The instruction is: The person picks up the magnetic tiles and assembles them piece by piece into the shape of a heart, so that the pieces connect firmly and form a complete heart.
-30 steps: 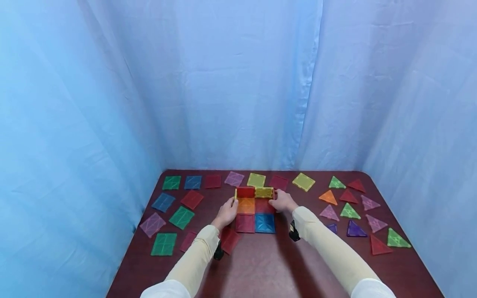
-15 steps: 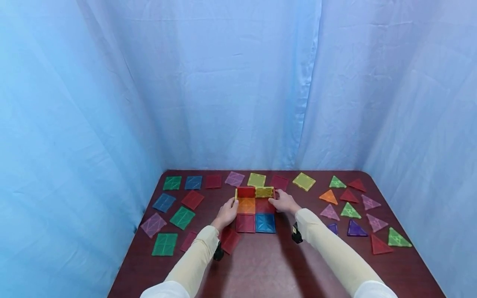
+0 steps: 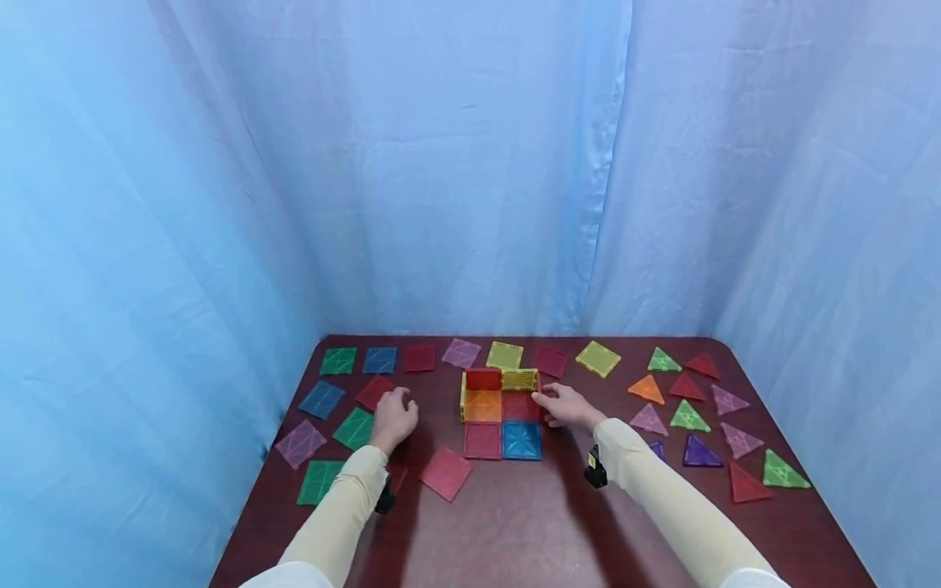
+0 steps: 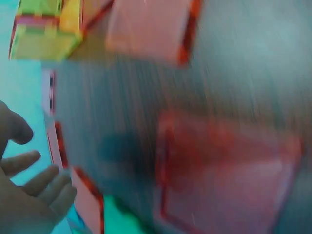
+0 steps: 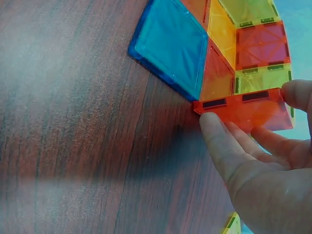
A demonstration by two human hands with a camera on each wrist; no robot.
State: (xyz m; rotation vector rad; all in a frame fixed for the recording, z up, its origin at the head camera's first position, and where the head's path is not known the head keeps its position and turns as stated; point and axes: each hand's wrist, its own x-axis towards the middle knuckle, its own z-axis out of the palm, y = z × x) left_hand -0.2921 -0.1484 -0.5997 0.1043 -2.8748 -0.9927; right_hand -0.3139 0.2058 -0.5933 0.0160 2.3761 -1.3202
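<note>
We see red wall (image 5: 246,110) standing, right hand (image 3: 570,407) gripping it; left hand (image 3: 395,419) relaxed, empty; blue tile (image 3: 521,441), near-left of right hand, unwalled.

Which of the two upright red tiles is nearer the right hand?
The right-wall red square tile, touched by the right hand; the back-wall red square tile stands farther off.
</note>
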